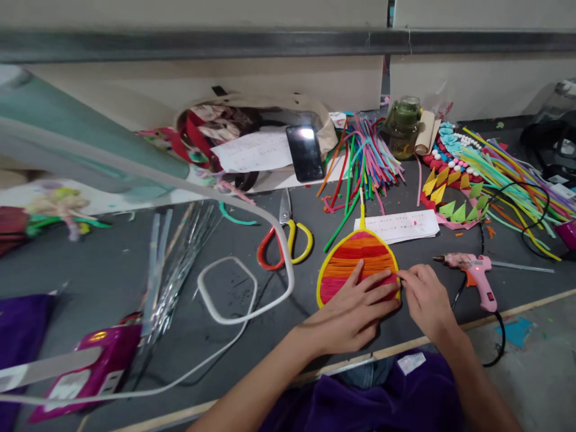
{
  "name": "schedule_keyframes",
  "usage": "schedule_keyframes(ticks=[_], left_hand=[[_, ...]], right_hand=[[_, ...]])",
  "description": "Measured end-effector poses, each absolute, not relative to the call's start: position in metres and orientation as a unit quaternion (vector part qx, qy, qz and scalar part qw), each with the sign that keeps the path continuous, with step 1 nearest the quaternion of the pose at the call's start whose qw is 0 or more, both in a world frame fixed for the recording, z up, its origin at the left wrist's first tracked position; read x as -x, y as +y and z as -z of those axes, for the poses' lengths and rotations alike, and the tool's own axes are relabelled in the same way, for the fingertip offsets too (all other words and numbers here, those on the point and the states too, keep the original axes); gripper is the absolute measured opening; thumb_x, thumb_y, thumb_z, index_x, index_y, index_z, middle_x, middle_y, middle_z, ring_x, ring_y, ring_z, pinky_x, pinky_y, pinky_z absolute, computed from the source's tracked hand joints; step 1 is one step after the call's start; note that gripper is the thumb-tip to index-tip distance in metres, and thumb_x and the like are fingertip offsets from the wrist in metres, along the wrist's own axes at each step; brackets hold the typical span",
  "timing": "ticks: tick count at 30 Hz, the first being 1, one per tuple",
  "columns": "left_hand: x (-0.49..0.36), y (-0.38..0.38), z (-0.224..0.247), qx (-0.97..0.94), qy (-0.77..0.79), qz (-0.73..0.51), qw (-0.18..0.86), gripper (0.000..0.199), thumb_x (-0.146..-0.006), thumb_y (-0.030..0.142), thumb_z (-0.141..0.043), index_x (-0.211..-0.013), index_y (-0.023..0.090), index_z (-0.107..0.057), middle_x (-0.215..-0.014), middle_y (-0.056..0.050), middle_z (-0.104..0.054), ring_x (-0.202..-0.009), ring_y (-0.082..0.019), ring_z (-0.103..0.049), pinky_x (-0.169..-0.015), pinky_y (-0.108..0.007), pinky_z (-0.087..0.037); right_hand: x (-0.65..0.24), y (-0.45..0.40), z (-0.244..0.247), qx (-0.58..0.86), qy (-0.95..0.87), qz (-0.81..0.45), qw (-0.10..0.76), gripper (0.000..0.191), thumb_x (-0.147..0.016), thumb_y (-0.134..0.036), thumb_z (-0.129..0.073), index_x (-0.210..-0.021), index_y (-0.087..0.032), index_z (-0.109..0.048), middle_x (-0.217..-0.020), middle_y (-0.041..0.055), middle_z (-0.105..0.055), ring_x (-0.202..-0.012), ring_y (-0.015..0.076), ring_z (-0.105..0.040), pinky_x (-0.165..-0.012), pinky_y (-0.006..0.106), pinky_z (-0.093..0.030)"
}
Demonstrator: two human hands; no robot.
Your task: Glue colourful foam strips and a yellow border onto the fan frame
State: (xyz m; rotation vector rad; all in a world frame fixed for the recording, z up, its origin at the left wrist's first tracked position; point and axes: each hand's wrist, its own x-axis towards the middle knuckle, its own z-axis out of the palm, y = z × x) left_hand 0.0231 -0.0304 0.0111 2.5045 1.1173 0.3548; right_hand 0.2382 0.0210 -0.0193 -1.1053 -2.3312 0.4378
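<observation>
A round fan [360,258] wound in red, orange and pink pipe cleaners, with a yellow rim and handle, lies flat on the dark table. My left hand [360,306] rests on its lower right part, fingers spread. At the right edge my right hand [425,300] pinches the yellow rim between thumb and forefinger, the other fingers curled. A pink hot glue gun [477,273] lies just right of that hand, with a glue stick out of its back. Beneath the fan's handle is a strip of written paper [405,226].
Scissors [288,234] with red and yellow handles lie left of the fan. Behind are bundled pipe cleaners [369,159], a phone [305,153], a green jar [404,129] and a paper-spiked crown [454,204]. A white cable [270,306] loops across the left, near silver strips [175,282].
</observation>
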Motion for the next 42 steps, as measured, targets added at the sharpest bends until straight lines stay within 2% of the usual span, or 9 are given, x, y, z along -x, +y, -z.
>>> schedule_keyframes(ticks=[6,15,21,27,33,42], left_hand=[[-0.024,-0.029,-0.012,-0.888,0.397,-0.123,0.197,0.059,-0.084,0.018,-0.054,-0.141,0.029,-0.053,-0.151,-0.005,-0.051,-0.147,-0.030,-0.032,-0.121,-0.064,0.004],[-0.025,-0.030,-0.009,-0.885,0.388,-0.135,0.220,0.061,-0.080,0.013,-0.051,-0.140,0.026,-0.052,-0.154,-0.004,-0.047,-0.150,-0.028,-0.025,-0.122,-0.062,0.005],[-0.026,-0.031,-0.003,-0.878,0.389,-0.169,0.223,0.054,-0.081,0.017,-0.052,-0.134,0.025,-0.056,-0.148,-0.005,-0.054,-0.148,-0.029,-0.030,-0.120,-0.062,0.011],[-0.027,-0.030,-0.003,-0.880,0.387,-0.184,0.204,0.049,-0.081,0.019,-0.053,-0.128,0.024,-0.060,-0.145,-0.006,-0.057,-0.144,-0.030,-0.036,-0.121,-0.062,0.005],[-0.027,-0.030,-0.002,-0.884,0.386,-0.190,0.184,0.046,-0.081,0.019,-0.054,-0.127,0.023,-0.060,-0.144,-0.004,-0.058,-0.143,-0.028,-0.038,-0.122,-0.058,0.008],[-0.027,-0.029,0.001,-0.887,0.382,-0.190,0.177,0.046,-0.081,0.019,-0.054,-0.126,0.022,-0.060,-0.144,-0.005,-0.058,-0.143,-0.029,-0.038,-0.122,-0.058,0.005]], right_hand=[[-0.232,0.039,0.001,0.423,-0.837,-0.191,0.289,0.021,-0.099,-0.019,-0.045,-0.096,-0.021,-0.066,-0.089,0.0068,-0.066,-0.088,0.0228,-0.059,-0.079,0.035,-0.047],[-0.215,0.057,-0.002,0.473,-0.836,-0.194,0.201,0.014,-0.091,-0.014,-0.052,-0.080,-0.022,-0.057,-0.080,0.0015,-0.062,-0.080,0.0201,-0.056,-0.070,0.030,-0.040],[-0.217,0.057,0.000,0.487,-0.829,-0.206,0.183,0.011,-0.089,-0.018,-0.054,-0.080,-0.022,-0.056,-0.078,0.0017,-0.062,-0.078,0.0203,-0.056,-0.069,0.030,-0.039],[-0.216,0.056,0.000,0.488,-0.826,-0.211,0.187,0.010,-0.088,-0.020,-0.053,-0.078,-0.023,-0.055,-0.077,0.0014,-0.061,-0.077,0.0202,-0.055,-0.069,0.030,-0.039],[-0.217,0.057,0.005,0.491,-0.825,-0.196,0.197,0.009,-0.087,-0.022,-0.053,-0.077,-0.023,-0.055,-0.075,0.0013,-0.061,-0.076,0.0205,-0.055,-0.068,0.030,-0.039],[-0.218,0.058,0.008,0.477,-0.838,-0.174,0.199,0.011,-0.088,-0.020,-0.051,-0.078,-0.024,-0.053,-0.075,0.0021,-0.060,-0.076,0.0205,-0.054,-0.067,0.031,-0.039]])
